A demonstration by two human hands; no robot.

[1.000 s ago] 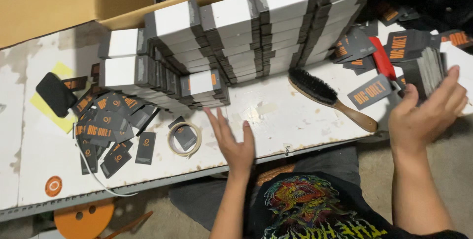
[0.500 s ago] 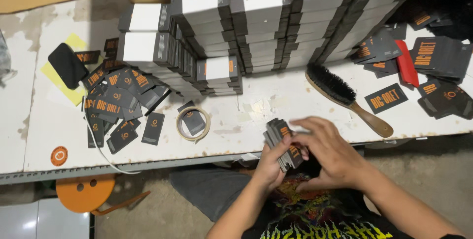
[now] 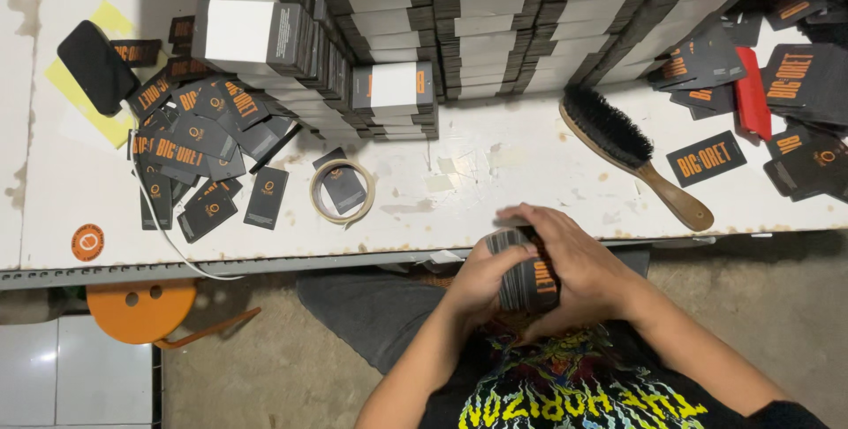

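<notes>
I see the worn white table (image 3: 495, 173) carrying stacked black-and-white boxes (image 3: 459, 31), a wooden bristle brush (image 3: 632, 151) and a tape ring (image 3: 342, 190). My left hand (image 3: 481, 279) and right hand (image 3: 579, 265) clamp a stack of matte black cards (image 3: 528, 274) with orange print, fingers curled tight, just beyond the table's front edge.

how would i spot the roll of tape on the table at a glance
Start at the tall stacks of white and black boxes on the white table. Just in front of the low end stack lies the flat beige ring of tape. It is the only round thing among the rectangular black cards, and one card sits inside it.
</notes>
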